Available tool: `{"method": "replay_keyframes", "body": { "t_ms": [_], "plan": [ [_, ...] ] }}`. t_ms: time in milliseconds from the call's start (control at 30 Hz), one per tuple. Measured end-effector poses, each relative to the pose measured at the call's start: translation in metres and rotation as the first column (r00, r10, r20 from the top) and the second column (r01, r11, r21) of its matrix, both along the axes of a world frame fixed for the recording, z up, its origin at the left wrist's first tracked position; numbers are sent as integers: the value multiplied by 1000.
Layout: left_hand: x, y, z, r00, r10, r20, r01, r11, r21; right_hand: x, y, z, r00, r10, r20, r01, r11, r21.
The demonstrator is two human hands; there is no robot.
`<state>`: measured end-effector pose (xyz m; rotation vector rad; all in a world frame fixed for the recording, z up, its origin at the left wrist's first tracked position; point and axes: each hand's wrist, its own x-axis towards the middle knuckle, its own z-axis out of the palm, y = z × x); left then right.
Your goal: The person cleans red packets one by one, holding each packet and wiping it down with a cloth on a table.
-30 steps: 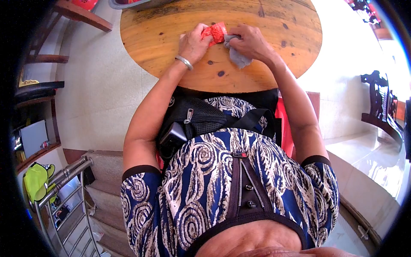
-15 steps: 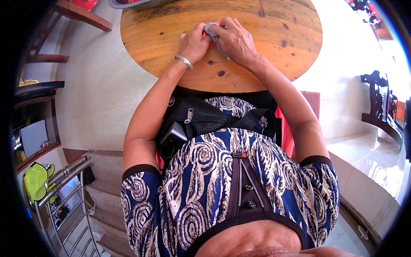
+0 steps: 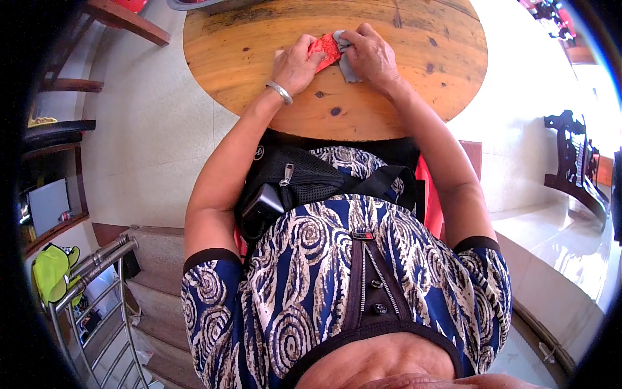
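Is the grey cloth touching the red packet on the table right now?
Touching. The head view shows the grey cloth, under the right hand, pressed against the edge of the red packet held by the left hand.

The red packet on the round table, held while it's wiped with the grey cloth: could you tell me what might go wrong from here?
The left hand pins the red packet only by its edge, so a wipe from the grey cloth in the right hand could slide or crumple it. The cloth's loose end might also drag across the table.
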<state>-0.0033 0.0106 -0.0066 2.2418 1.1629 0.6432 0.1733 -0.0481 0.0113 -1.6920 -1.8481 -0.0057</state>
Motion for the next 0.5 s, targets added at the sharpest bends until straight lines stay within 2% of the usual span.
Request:
{"method": "replay_keyframes", "body": {
  "t_ms": [100,167,300,367,500],
  "plan": [
    [-1,1,-2,1000,-3,8,3,1000,-2,7,0,-1,999,8,-32,-10,999,-43],
    [-1,1,-2,1000,-4,5,4,1000,-7,10,0,-2,995,6,-98,-3,999,36],
    [0,-1,1,1000,-10,-12,10,1000,-3,1,-7,10,994,55,-94,-43,991,126],
    [0,0,0,1000,-12,-1,12,1000,0,-12,-11,14,986,165,13,-165,977,134],
    [-1,1,-1,1000,-11,1,11,1000,15,-22,-11,13,981,144,132,-161,980,121]
  ]
}}
